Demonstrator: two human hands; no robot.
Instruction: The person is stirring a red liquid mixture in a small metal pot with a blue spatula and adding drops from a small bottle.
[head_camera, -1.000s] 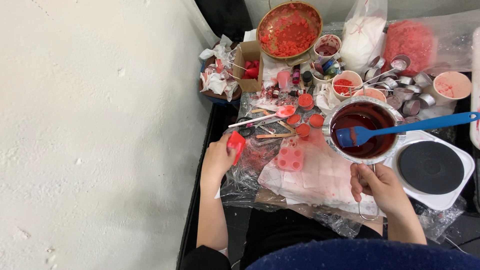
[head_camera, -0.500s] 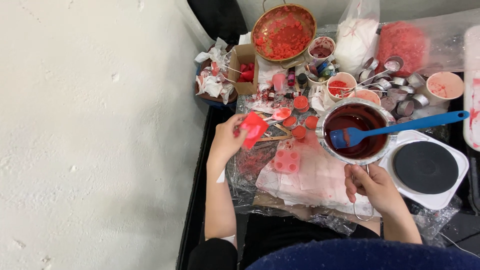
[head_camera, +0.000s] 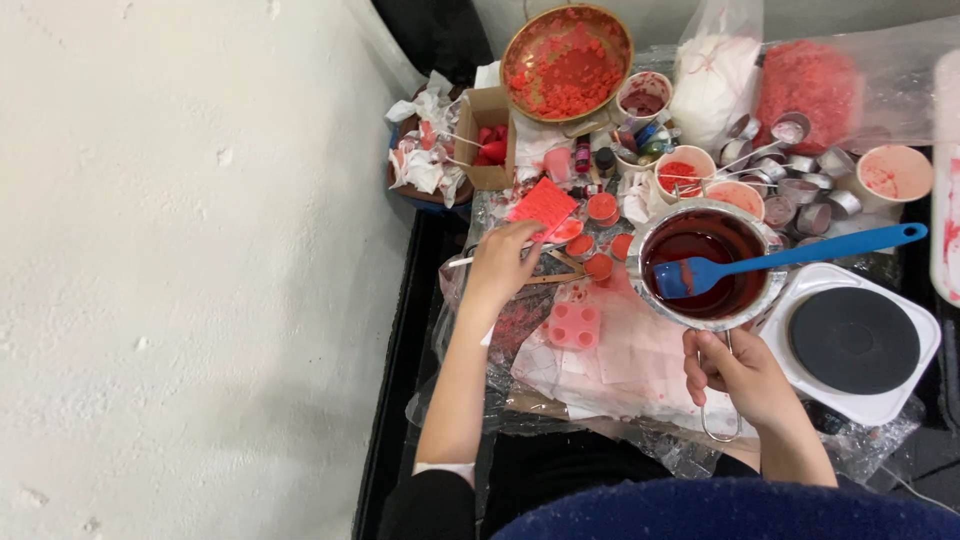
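I am watching the left hand (head_camera: 503, 262) gripping a flat red square piece (head_camera: 543, 206) by its lower edge, lifting it tilted above the small round red wax cups (head_camera: 601, 208) at the middle of the cluttered surface (head_camera: 640, 365). The right hand (head_camera: 742, 375) is clenching around the wire handle (head_camera: 718, 420) of the metal pot (head_camera: 708, 262), which is sitting just beside the white hot plate (head_camera: 860, 345) and holding dark red liquid. A blue silicone brush (head_camera: 790, 258) is resting across the pot with its head in the liquid and its handle pointing right over the rim. Just left of the pot, a pink mould with four square cavities (head_camera: 574, 325) is lying on stained white paper. Farther back, a small cardboard box (head_camera: 487, 140) is standing near a wide brass bowl of red wax chunks (head_camera: 567, 60), with a clear bag of white flakes (head_camera: 715, 80) and a bag of red flakes (head_camera: 815, 85) to its right. Small metal tins (head_camera: 800, 180) are crowding the area behind the pot, beside a pink-stained cup (head_camera: 893, 175). A white wall (head_camera: 190, 270) is filling the left side of my view.
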